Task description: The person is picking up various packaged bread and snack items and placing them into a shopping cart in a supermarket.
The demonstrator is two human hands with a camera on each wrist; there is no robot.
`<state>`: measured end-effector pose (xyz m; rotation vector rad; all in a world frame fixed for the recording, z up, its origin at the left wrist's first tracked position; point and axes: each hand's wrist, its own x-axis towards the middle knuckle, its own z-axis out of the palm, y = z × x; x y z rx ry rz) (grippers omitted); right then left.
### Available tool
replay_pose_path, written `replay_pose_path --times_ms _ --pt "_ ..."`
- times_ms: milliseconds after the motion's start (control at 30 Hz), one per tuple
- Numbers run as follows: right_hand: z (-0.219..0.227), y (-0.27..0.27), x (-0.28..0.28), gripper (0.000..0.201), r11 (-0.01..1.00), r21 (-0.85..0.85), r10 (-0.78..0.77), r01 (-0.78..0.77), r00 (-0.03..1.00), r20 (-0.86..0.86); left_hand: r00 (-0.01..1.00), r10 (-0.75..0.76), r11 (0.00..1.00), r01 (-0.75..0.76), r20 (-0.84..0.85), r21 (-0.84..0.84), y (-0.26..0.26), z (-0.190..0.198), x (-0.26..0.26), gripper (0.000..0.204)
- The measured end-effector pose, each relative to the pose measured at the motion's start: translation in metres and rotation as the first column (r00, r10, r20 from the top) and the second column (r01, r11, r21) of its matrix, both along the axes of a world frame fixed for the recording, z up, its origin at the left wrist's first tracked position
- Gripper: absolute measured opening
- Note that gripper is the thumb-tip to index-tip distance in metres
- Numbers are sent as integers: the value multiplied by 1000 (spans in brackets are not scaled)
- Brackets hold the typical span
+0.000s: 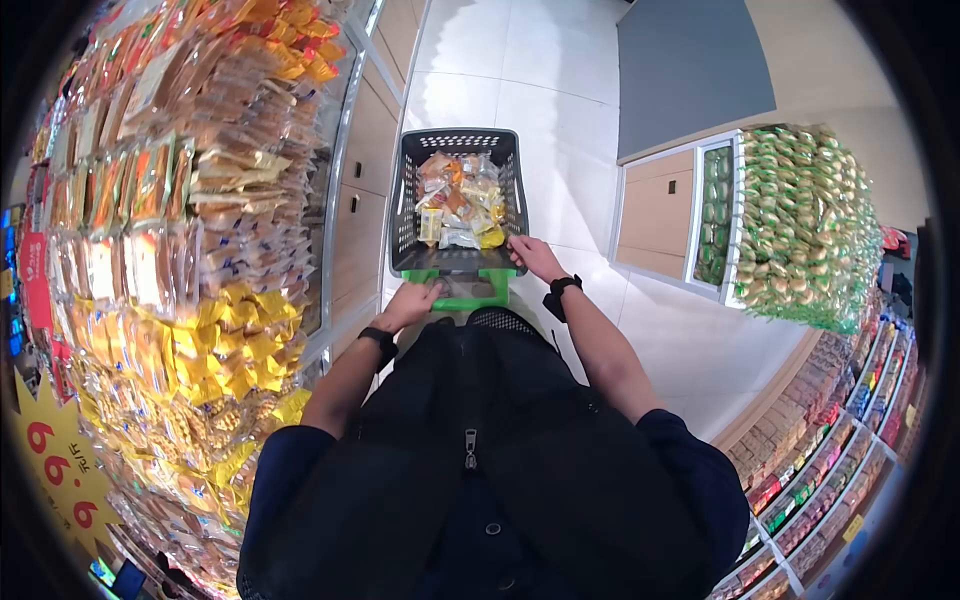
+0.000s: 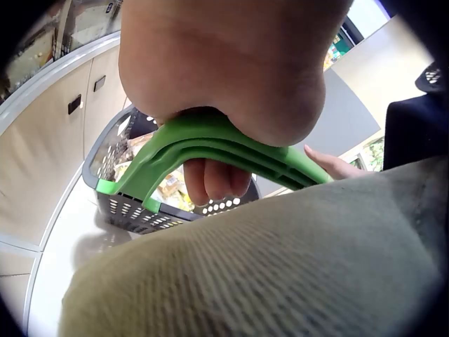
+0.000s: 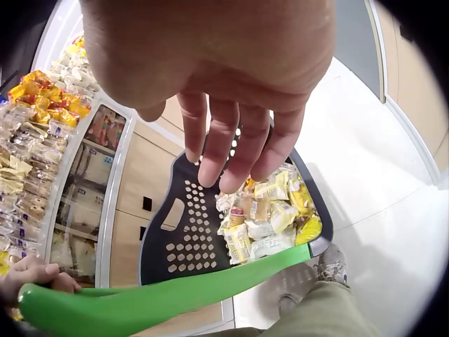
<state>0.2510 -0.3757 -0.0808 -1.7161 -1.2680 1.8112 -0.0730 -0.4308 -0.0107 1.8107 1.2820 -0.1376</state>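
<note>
A dark grey shopping basket (image 1: pixel 408 222) with perforated walls stands in front of the body, partly filled with small wrapped snack packs (image 1: pixel 462 200) in yellow, white and orange. Its green handle (image 1: pixel 462 303) is turned toward the person. My left hand (image 1: pixel 410 302) grips one side of this handle; in the left wrist view the fingers (image 2: pixel 219 182) curl round beneath the green bar (image 2: pixel 210 137). At the basket's near right corner is my right hand (image 1: pixel 537 258). The right wrist view shows its fingers (image 3: pixel 223 144) loosely extended above the basket, with nothing in them.
On the left rises a long display (image 1: pixel 180 260) heaped with packaged snacks over wooden cabinets (image 1: pixel 358 200). A second stand (image 1: pixel 800 220) with green-wrapped packs is at the right. Curved shelves (image 1: pixel 830 470) lie behind it. Pale floor tiles (image 1: pixel 560 150) run between the displays.
</note>
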Motion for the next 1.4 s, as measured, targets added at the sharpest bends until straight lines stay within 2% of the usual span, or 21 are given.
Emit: replay_pose_path --times_ms 67,133,300,367,400,467,600,767,833,867,900,967,1000,1033,1100,1133,1200,1233,1300,1333,1400 --pt "-14 13 9 42 999 -28 -42 41 999 -26 999 16 1000 -16 -28 0 0 -5 7 51" --pt "-27 26 13 43 986 -121 -118 115 993 -21 998 10 989 -19 56 149 3 -3 16 47" --pt "-75 71 -2 42 983 -153 -88 98 994 66 999 13 987 -6 -43 160 11 -15 24 45" --pt "-122 99 -11 46 980 -14 195 -199 944 266 985 116 988 -101 -128 119 16 -13 33 43" --pt "-133 112 -18 46 978 -37 206 -204 942 267 986 146 975 -129 -86 179 15 -18 31 36" --pt "-147 146 -37 45 978 -24 202 -205 927 314 984 175 968 -168 -21 188 20 -23 28 32" --pt "-235 174 -64 43 966 -31 251 -257 901 353 955 254 926 -285 152 246 30 -42 18 22" --pt "-324 181 -98 41 947 -77 320 -312 888 332 929 284 942 -317 239 113 40 -67 -9 20" --pt "-357 168 -107 37 978 63 169 -196 938 303 925 273 952 -299 264 65 42 -70 -20 20" --pt "-371 163 -113 37 987 76 111 -138 951 290 919 257 956 -287 298 61 46 -75 -23 19" --pt "-375 162 -119 37 987 68 118 -143 949 292 912 242 960 -275 331 58 48 -79 -25 19" --pt "-375 160 -131 40 996 82 -56 31 946 319 908 251 958 -284 336 52 50 -83 -27 20" --pt "-374 163 -134 48 996 88 -43 15 946 321 896 267 951 -305 355 54 51 -84 -26 20" --pt "-374 166 -137 48 996 84 -39 13 945 324 885 280 944 -324 373 60 53 -85 -27 21" --pt "-373 171 -144 58 998 49 -47 28 888 458 889 273 948 -314 368 55 54 -86 -29 21" --pt "-377 171 -147 58 999 45 -43 25 886 461 895 262 952 -301 362 56 54 -86 -30 22" --pt "-383 179 -156 64 946 291 -76 -147 768 636 893 265 950 -306 363 58 52 -88 -31 22" --pt "-384 184 -159 64 946 290 -75 -147 768 636 893 265 949 -308 363 65 52 -89 -32 23" --pt "-382 197 -165 65 926 196 92 -321 698 710 888 273 945 -320 370 72 52 -90 -32 23" --pt "-380 204 -169 65 926 195 93 -322 698 710 883 281 940 -333 377 79 52 -90 -32 23" --pt "-377 215 -174 66 920 -162 369 -356 654 660 887 280 941 -330 367 80 53 -89 -34 23"
